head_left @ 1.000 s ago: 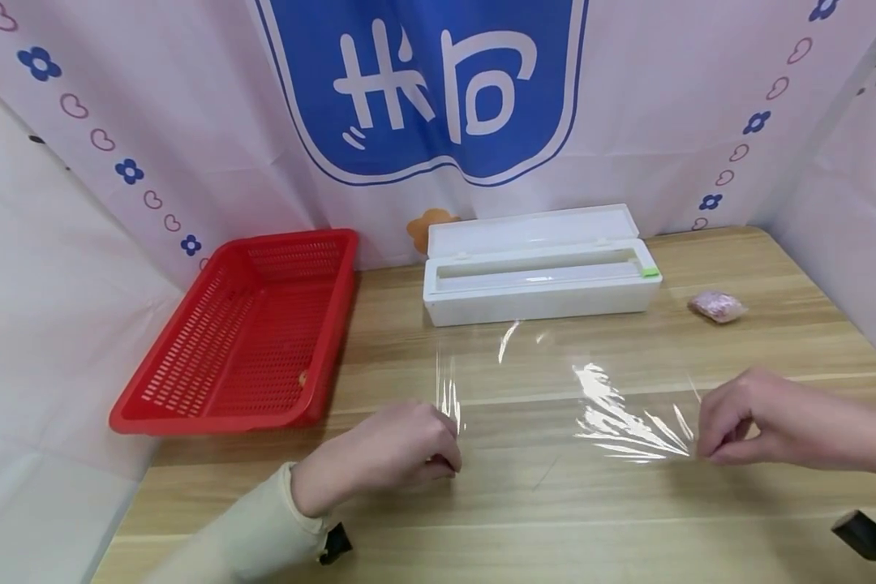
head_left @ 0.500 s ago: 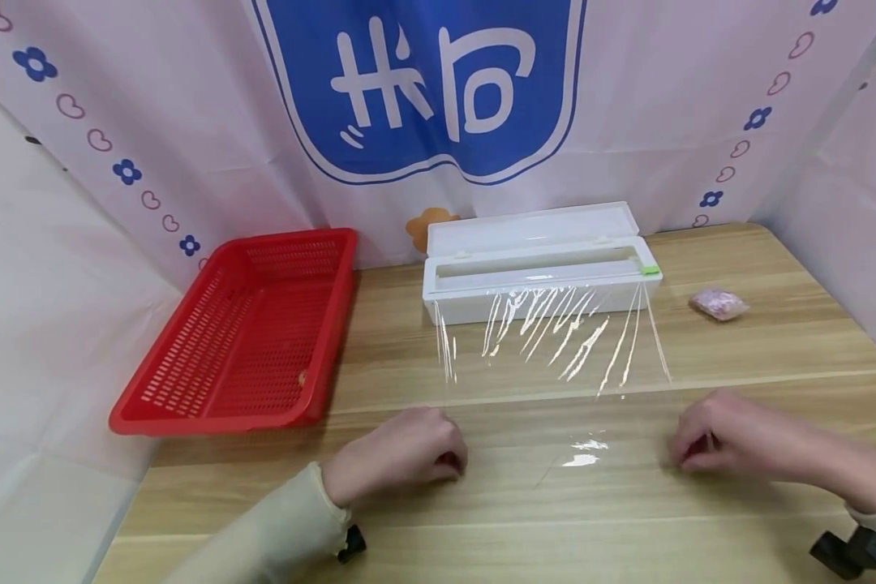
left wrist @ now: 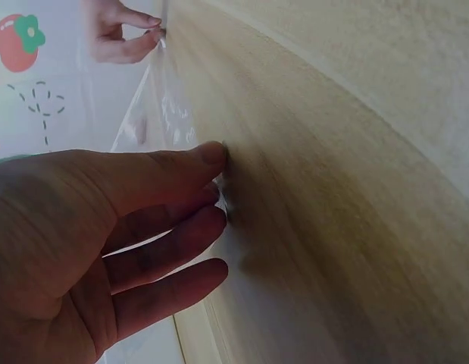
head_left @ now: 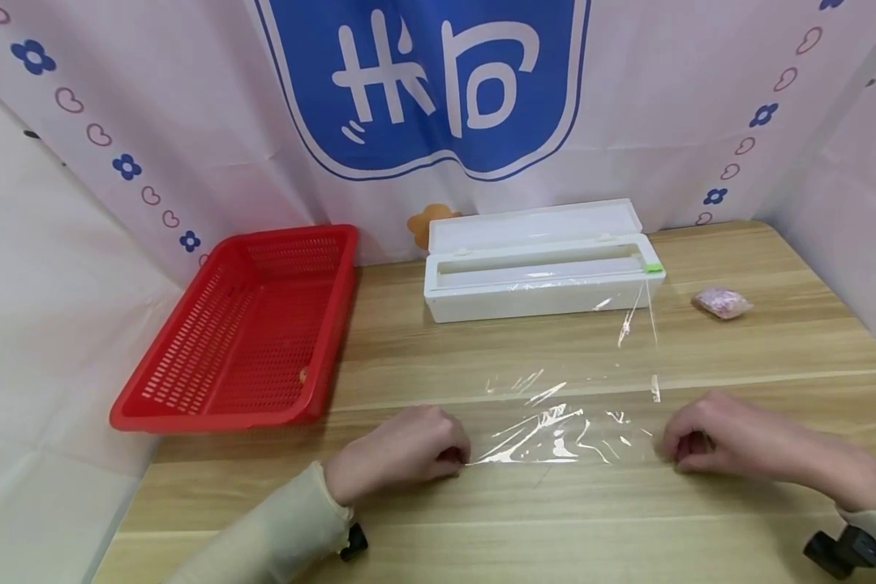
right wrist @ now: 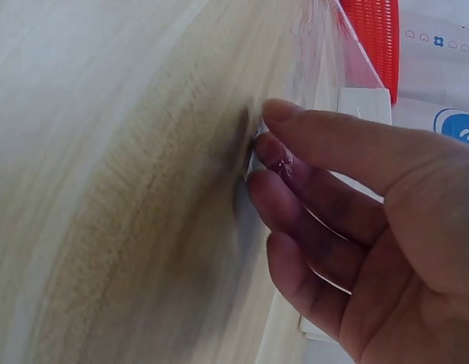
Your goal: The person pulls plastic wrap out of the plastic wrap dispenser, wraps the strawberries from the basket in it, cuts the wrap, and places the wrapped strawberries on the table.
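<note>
A sheet of clear cling film (head_left: 555,426) spans from the front of a white cling film box (head_left: 540,302) to both hands, its creases glinting near the close edge. My left hand (head_left: 401,453) pinches the film's near left corner low over the tabletop. Its thumb and fingertips meet at the wood in the left wrist view, the other fingers loosely bent. My right hand (head_left: 730,438) pinches the near right corner; in the right wrist view its thumb (right wrist: 283,111) and index finger close on the film. The box lid stands raised at the back, with a green tab (head_left: 653,268) at the right end.
A red plastic basket (head_left: 314,397) stands at the left, with a small brownish thing (head_left: 303,375) inside. Right of the box lies a small pinkish wrapped packet (head_left: 723,302). A printed cloth (head_left: 336,195) hangs behind the wooden table (head_left: 555,527).
Both hands have come slightly nearer the body, the right one also leftward, closer to the left. The film's bright creases have shifted from the box front to the edge between the hands.
</note>
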Demonstrator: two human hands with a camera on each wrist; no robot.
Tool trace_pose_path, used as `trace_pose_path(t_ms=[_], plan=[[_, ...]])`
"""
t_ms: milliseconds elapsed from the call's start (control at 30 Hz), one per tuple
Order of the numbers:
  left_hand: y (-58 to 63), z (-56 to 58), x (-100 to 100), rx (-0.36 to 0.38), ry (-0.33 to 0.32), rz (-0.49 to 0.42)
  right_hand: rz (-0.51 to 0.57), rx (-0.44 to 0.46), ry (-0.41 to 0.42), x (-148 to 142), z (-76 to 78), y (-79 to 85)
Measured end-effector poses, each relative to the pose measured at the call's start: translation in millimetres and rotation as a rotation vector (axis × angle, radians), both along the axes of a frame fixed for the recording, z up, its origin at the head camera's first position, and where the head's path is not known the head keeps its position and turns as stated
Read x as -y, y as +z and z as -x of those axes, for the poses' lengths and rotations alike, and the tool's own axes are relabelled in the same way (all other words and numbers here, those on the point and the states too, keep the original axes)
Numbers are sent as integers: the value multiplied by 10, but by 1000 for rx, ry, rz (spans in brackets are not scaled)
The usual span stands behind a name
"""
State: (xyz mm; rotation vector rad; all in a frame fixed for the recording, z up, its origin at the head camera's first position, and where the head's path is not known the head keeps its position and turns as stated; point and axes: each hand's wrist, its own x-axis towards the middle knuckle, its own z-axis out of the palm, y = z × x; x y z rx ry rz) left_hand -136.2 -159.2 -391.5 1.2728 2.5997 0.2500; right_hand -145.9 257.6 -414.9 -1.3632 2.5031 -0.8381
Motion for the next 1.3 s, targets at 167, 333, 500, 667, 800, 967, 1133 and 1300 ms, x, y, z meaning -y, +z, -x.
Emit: trace_pose_path(t_ms=[167,333,500,667,800,967,1133,1300], plan=[[1,-2,22,21,-10,-5,42,-20,38,-13,4,-22],[-1,-33,30,-2,-22,-10,42,-48,59,-32,8,1],[-2,-59,42,-59,-30,13,35,-96,72,-35,-13,27],[-16,-70,55,-52,-27,17,8,-168,54,-48,-84,41],[-30,-80,62,-27,-17,19,-24,-230,23,-62,-162,42],[-41,-99,72,-23,4,14,-39,-249,1,-38,-240,19],[-40,-109,85,-21,6,13,-24,-234,11,-32,-270,-2],[-17,-137,106,-11,17,10,-36,-238,0,-67,-287,-7]])
